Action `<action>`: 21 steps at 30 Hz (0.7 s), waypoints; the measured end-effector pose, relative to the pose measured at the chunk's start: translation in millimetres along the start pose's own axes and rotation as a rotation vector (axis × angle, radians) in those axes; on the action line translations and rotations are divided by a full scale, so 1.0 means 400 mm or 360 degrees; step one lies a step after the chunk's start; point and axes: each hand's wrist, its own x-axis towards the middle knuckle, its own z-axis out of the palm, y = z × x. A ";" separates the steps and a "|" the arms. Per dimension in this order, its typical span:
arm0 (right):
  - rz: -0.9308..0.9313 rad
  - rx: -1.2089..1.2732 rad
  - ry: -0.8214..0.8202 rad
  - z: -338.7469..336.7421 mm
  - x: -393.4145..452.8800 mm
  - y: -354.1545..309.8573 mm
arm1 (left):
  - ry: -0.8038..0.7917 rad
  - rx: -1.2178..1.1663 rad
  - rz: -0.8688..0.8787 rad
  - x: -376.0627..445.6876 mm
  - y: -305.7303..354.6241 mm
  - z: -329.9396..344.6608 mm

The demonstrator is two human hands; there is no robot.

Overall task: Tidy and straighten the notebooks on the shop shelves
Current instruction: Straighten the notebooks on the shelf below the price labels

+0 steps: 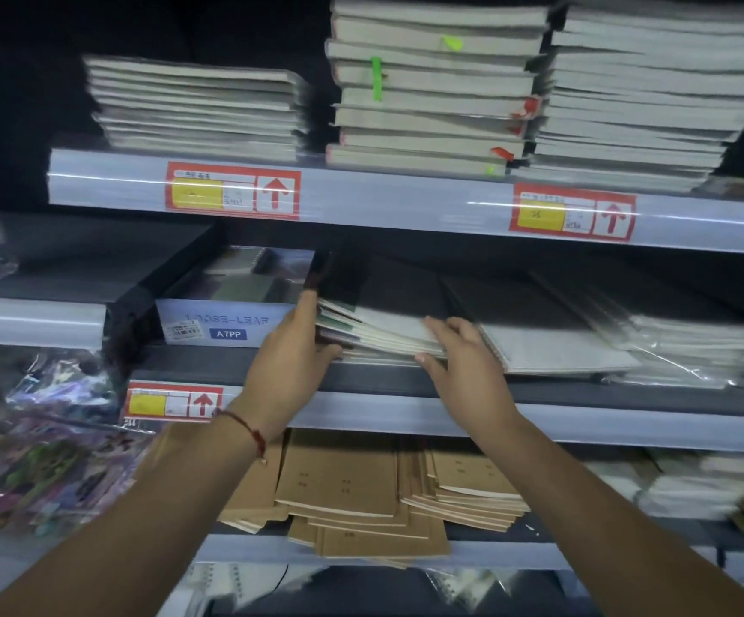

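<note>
Brown kraft-covered notebooks (352,496) lie fanned and overlapping on the shelf below both hands, not yet squared. Above them, on the middle shelf (405,380), the left hand (290,358) grips the left end of a small stack of notebooks (374,331), thumb curled under its near edge and fingers (305,305) running up its left side. The right hand (463,362) rests on the stack's right end, fingers (439,329) straight and close together on the top cover, thumb at the near edge. A loose-leaf refill box (223,322) stands just left of the left fingers; spiral-bound pads (552,345) lie just right of the right fingers, skewed to the shelf edge. Beyond and above, three taller piles (432,82) sit on the top shelf, the middle one uneven. Judgement: the step in hand is squaring this middle-shelf stack between both hands. The next move calls for even inward pressure from both sides, then aligning the stack parallel to the shelf front.
</note>
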 end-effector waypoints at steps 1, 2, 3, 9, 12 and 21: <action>-0.0003 -0.0048 -0.0038 0.001 0.003 -0.002 | 0.0072 0.0113 0.0046 -0.021 0.008 0.008; -0.0011 -0.0125 -0.0070 0.002 0.008 -0.004 | 0.0123 0.0215 0.0079 -0.035 0.008 0.015; -0.0016 -0.0220 -0.0096 0.003 0.015 -0.008 | 0.0159 0.0287 0.0111 -0.043 0.005 0.016; 0.0027 -0.0277 -0.0401 -0.005 0.036 -0.027 | 0.0211 0.0089 0.0102 -0.005 -0.016 -0.019; 0.0036 -0.0215 -0.0373 -0.005 0.046 -0.033 | 0.0216 -0.0111 -0.0084 0.007 -0.005 -0.008; 0.0593 0.0563 -0.0137 -0.014 0.061 -0.090 | 0.0288 -0.0405 -0.0009 -0.028 0.016 0.028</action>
